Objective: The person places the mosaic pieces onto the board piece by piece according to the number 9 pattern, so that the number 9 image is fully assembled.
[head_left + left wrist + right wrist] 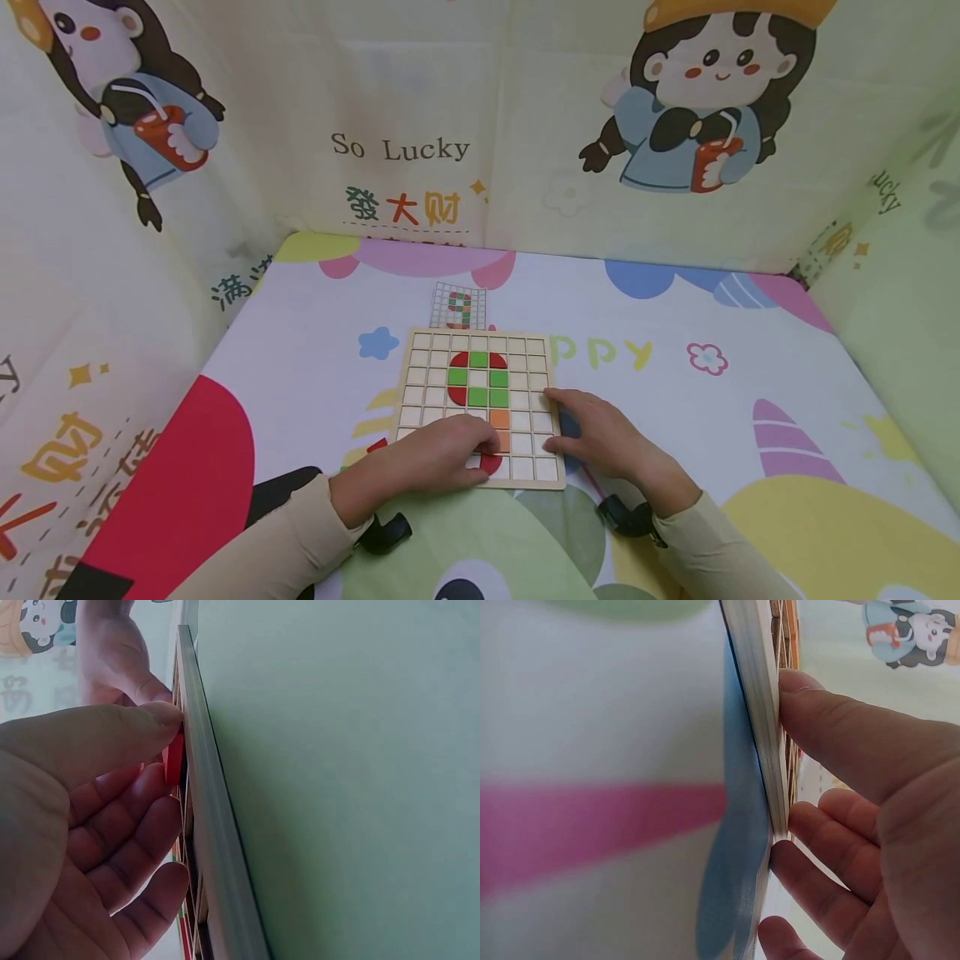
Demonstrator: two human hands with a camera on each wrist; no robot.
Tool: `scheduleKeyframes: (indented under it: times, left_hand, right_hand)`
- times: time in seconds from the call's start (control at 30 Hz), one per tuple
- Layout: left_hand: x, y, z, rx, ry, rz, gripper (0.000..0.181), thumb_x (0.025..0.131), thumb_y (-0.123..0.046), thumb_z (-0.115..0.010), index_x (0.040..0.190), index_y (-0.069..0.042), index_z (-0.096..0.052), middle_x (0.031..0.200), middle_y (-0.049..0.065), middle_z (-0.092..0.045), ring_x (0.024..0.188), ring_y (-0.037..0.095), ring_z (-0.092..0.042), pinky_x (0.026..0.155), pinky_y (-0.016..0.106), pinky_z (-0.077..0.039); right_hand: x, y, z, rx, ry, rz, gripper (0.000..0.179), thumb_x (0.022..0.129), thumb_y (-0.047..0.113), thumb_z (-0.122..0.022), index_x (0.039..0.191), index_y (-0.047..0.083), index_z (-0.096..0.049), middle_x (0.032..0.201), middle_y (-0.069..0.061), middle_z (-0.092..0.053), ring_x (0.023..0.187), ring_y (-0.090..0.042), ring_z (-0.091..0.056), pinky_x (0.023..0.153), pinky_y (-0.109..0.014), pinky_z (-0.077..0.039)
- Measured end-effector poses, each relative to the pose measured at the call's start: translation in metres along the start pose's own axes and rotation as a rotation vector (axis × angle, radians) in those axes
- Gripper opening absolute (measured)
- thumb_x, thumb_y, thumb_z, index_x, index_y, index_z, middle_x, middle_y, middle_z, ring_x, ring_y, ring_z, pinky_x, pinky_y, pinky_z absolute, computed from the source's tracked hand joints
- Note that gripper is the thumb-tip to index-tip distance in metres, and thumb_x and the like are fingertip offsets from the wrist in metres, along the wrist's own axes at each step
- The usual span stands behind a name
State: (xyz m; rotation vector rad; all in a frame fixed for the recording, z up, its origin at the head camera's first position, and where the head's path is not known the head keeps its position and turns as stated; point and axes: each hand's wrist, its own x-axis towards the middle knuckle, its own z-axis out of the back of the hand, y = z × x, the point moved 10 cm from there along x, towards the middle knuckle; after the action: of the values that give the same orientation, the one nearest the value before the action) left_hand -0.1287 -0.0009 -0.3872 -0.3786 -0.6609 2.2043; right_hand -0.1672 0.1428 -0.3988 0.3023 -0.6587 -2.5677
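Observation:
My left hand [450, 450] reaches over the near edge of a wooden grid board [557, 417]. Its thumb and fingers pinch a red rounded piece [174, 759], low over the bottom row; the same piece [491, 463] shows partly under the hand in the head view. At the board's right edge, my right hand [600, 429] touches the rim with thumb and fingertips, the fingers relaxed and spread. A ring of green squares [477, 397] and red rounded pieces [498, 361] fills cells in the board's middle. Orange squares [499, 418] lie below the ring's right side.
Behind the board lies a card [438, 315] printed with a coloured grid pattern. A red bit [377, 446] shows left of the board, partly behind my left arm. The patterned tablecloth [660, 375] meets printed curtain walls [540, 167] at the back and sides.

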Motion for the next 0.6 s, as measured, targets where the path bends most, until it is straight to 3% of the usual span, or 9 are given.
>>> scheduleKeyframes:
  times: [0.4,0.6]
  left_hand:
    - [-0.0011,0.0027,-0.0016,-0.029,0.021,0.016,0.015,0.089,-0.012,-0.073,0.101,-0.013,-0.065,0.094,-0.009,-0.057,0.087,0.007,-0.052,0.085,0.024,-0.047]
    - [0.0006,-0.0006,-0.0005,-0.033,0.019,-0.006,0.012,0.09,-0.009,-0.072,0.1,-0.012,-0.065,0.093,-0.008,-0.058,0.086,0.008,-0.052,0.084,0.024,-0.048]
  right_hand:
    - [-0.0001,0.0003,-0.0006,-0.001,0.002,-0.003,0.066,0.086,0.027,-0.08,0.141,0.001,-0.052,0.137,-0.016,-0.057,0.127,-0.038,-0.052,0.104,-0.054,-0.041]
    - [0.0002,-0.0009,-0.0007,-0.006,0.005,-0.012,0.067,0.086,0.026,-0.08,0.141,0.001,-0.052,0.138,-0.017,-0.057,0.128,-0.038,-0.051,0.105,-0.054,-0.04]
